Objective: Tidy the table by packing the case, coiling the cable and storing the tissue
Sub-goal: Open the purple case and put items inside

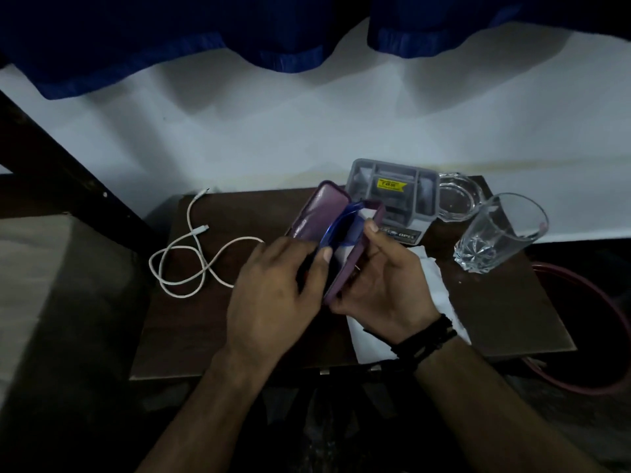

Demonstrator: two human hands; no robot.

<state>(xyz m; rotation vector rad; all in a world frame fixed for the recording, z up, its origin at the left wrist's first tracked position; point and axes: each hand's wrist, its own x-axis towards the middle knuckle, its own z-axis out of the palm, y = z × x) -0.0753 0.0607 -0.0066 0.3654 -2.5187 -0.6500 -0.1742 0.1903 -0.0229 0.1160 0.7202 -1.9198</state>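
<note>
An open purple case (316,213) is held above the middle of the small dark table (205,336). Blue-framed glasses (336,230) lie between its two halves. My left hand (273,295) pinches the glasses frame with thumb and fingers at the case's left half. My right hand (382,278) grips the case's right half from below, thumb on its rim. A white cable (184,264) lies in loose loops on the table's left side. A white tissue (437,291) is spread flat under my right hand and wrist.
A grey plastic organizer with a yellow label (392,192) stands at the table's back. A glass ashtray (457,199) and an empty drinking glass (495,233) stand at the back right. A red hoop (597,302) lies off the table's right edge.
</note>
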